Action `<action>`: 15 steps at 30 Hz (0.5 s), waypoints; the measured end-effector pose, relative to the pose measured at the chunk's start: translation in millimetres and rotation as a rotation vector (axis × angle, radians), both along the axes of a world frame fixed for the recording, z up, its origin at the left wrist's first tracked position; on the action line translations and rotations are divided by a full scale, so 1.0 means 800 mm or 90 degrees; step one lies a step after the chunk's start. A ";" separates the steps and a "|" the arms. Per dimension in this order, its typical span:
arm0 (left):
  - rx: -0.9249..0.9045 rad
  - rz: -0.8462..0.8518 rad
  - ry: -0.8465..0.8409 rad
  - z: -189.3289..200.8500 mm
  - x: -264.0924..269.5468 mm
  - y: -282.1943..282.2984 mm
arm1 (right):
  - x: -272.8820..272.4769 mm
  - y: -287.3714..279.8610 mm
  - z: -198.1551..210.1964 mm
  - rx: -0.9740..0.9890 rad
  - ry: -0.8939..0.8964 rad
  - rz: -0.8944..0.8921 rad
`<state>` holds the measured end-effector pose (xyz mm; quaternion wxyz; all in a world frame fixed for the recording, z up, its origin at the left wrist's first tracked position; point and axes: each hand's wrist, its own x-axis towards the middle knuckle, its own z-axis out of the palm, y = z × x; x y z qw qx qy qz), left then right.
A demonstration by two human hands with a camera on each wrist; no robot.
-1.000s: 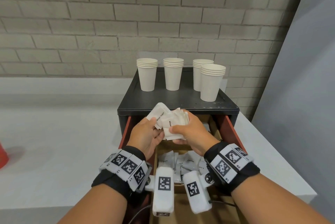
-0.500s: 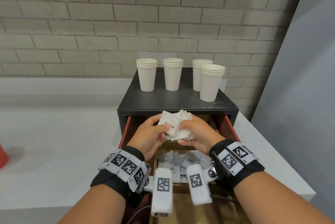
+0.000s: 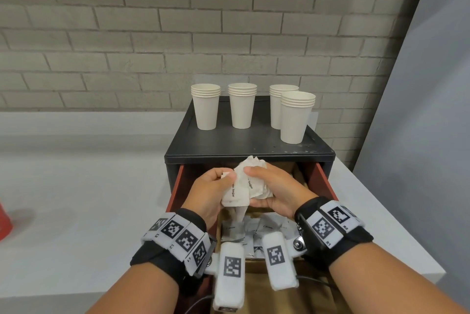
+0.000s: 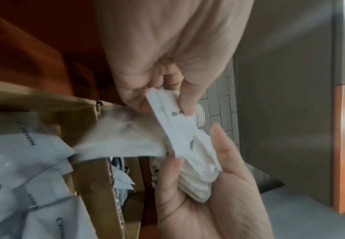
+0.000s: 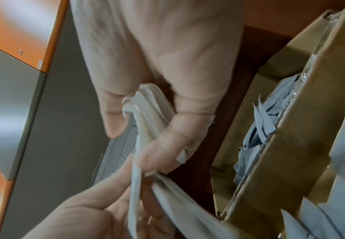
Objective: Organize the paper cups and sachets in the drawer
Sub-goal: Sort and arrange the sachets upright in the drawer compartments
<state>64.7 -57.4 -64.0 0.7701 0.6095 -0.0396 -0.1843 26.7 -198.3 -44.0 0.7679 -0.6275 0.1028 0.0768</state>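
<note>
Both hands hold one bundle of white sugar sachets over the open drawer. My left hand pinches the bundle's left side between thumb and fingers; my right hand grips its right side with the thumb on top. In the left wrist view the sachets fan out between the two hands, and in the right wrist view the same sachets run between thumb and fingers. More white sachets lie in a cardboard box inside the drawer. Several stacks of white paper cups stand on the black cabinet top.
The black drawer cabinet stands on a white counter against a grey brick wall. A red object shows at the left edge. A grey panel rises on the right. Cardboard dividers separate sachet piles inside the drawer.
The bundle of sachets has come down and towards me, from just under the cabinet's front lip to lower over the drawer. Both hands have kept hold and closed in around it.
</note>
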 end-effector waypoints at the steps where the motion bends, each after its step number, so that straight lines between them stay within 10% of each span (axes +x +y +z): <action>1: -0.007 -0.005 0.002 -0.001 -0.003 -0.002 | 0.000 0.002 -0.001 -0.021 -0.016 0.033; 11: -0.045 0.001 0.150 0.003 -0.020 -0.019 | 0.004 0.016 -0.015 -0.165 -0.018 0.034; 15: 0.294 -0.028 0.011 -0.002 -0.007 -0.012 | 0.006 0.005 -0.006 -0.178 -0.012 -0.003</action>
